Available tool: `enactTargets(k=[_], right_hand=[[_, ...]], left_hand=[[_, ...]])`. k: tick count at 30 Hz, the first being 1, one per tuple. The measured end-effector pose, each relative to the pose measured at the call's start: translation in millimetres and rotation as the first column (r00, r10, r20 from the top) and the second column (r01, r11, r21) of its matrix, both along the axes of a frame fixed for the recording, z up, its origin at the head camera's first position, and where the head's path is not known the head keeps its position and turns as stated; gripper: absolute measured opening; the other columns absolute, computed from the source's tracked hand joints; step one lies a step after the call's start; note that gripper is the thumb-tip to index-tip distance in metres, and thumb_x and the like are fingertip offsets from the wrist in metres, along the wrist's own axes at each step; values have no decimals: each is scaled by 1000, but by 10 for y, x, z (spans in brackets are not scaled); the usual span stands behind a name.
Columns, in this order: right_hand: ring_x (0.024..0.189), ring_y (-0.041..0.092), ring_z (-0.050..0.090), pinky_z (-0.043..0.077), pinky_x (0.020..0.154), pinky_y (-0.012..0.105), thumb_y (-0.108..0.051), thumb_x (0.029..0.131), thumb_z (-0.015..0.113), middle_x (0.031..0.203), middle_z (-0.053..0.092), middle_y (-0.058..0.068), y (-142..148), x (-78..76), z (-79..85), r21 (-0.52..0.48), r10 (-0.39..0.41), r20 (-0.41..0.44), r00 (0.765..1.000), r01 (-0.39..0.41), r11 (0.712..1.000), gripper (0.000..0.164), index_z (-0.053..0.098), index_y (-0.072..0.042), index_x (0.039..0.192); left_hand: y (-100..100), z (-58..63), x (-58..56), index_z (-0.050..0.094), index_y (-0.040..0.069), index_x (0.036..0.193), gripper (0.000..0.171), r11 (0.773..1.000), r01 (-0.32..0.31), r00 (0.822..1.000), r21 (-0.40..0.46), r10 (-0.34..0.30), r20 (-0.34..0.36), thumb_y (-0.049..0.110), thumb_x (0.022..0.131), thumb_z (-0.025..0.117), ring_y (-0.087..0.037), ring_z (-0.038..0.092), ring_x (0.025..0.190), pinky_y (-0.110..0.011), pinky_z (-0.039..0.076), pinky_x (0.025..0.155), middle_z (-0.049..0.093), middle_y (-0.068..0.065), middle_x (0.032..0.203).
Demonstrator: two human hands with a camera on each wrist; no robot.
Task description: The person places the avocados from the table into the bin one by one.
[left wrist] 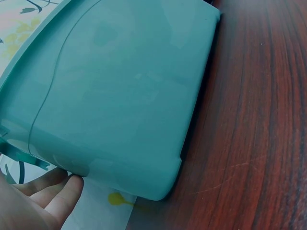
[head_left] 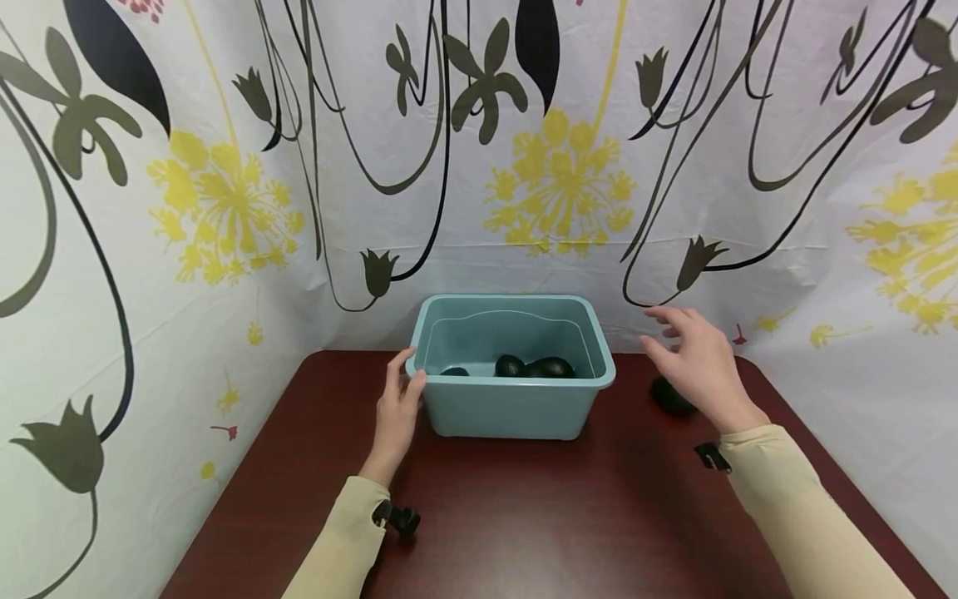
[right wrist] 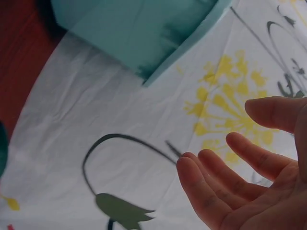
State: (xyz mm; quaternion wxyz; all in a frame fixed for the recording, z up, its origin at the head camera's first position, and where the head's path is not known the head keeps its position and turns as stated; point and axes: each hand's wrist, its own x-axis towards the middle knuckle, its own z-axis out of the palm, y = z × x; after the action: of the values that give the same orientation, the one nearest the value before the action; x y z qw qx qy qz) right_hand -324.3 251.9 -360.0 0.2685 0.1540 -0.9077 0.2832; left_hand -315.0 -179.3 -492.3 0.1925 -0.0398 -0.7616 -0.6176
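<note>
A blue-green plastic bin [head_left: 509, 408] stands upright at the back of the table, with several dark green avocados [head_left: 550, 368] inside, partly hidden by its front wall. My left hand [head_left: 395, 416] holds the bin's left front corner at the rim; in the left wrist view its fingers [left wrist: 67, 196] touch the side wall under the rim. To the right of the bin, my right hand [head_left: 699, 362] is raised with nothing in it, fingers loosely bent and thumb apart. Below it on the table lies another dark green avocado [head_left: 671, 398], partly covered by the hand.
The dark red-brown wooden table [head_left: 509, 516] extends in front of the bin. A white floral cloth [head_left: 359, 208] hangs behind the table and along both sides, close behind the bin. A strapped black device [head_left: 397, 517] sits at the left wrist.
</note>
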Motion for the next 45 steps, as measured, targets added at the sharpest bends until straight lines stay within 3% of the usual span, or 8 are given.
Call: enactTargets(k=[7, 23, 35, 45], right_hand=[[100, 40, 64, 48, 80, 60, -29, 97, 67, 119, 59, 19, 239, -112, -213, 33, -23, 105, 994, 20, 999, 43, 61, -9, 134], [103, 44, 58, 45, 78, 61, -23, 95, 69, 116, 60, 26, 583, -327, -551, 103, -52, 175, 983, 34, 994, 40, 63, -3, 129], [102, 48, 56, 44, 75, 62, -28, 93, 72, 119, 55, 28, 752, -445, -914, 180, -98, 276, 956, 49, 983, 45, 62, -3, 129], [103, 51, 54, 44, 76, 65, -27, 91, 73, 123, 50, 33, 836, -496, -1094, 203, -113, 331, 937, 46, 978, 50, 60, 0, 131]], left_hand=[[4, -9, 11, 40, 49, 146, 48, 1000, -2, 1000, 1, 2, 0, 54, 100, 55, -23, 59, 114, -53, 52, 91, 58, -10, 134], [-7, -2, -17, 40, 50, 146, 51, 1000, -5, 1000, -10, 5, -15, 60, 98, 54, -22, 59, 117, -53, 52, 92, 57, -2, 136], [2, 4, -24, 40, 53, 144, 50, 1000, 3, 1000, -7, -3, -2, 61, 97, 55, -23, 58, 119, -54, 51, 92, 54, -2, 140], [1, -9, -16, 39, 55, 143, 47, 1000, 3, 1000, -6, -4, -1, 58, 99, 54, -23, 58, 118, -54, 51, 92, 55, -2, 139]])
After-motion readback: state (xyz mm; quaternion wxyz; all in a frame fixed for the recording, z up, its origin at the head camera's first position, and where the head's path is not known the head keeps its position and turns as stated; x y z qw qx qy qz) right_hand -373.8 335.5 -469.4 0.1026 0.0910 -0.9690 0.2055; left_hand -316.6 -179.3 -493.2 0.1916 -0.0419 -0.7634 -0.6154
